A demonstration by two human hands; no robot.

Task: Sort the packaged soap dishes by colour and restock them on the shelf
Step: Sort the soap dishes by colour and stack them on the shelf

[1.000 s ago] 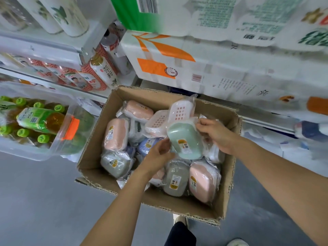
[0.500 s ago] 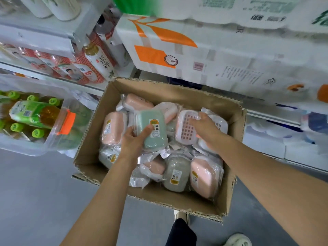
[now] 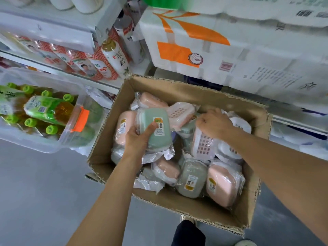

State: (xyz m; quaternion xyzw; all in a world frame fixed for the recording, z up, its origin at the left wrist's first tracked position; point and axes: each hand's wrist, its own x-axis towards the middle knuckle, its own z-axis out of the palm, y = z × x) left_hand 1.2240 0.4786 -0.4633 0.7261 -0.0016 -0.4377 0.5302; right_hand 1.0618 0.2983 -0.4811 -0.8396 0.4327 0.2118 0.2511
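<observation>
An open cardboard box (image 3: 200, 205) on the floor holds several wrapped soap dishes in pink, green and white. My left hand (image 3: 137, 139) grips a green soap dish (image 3: 156, 139) over the box's left side, thumb across its label. My right hand (image 3: 213, 124) reaches into the back of the box with curled fingers, among the packets above a white dish with a pink grid (image 3: 203, 145); what it holds is hidden. A pink dish (image 3: 221, 183) and a grey-green dish (image 3: 192, 178) lie near the front.
Big white packs of paper rolls (image 3: 230, 50) fill the shelf behind the box. A clear plastic bin (image 3: 53, 144) of green-capped bottles stands at the left. Red-and-white bottles (image 3: 113, 57) line the left shelf. Grey floor lies in front, with my shoe (image 3: 245, 243) there.
My left hand has carried the green dish from the middle of the box to its left side. My right hand let go of it and moved to the packets at the back.
</observation>
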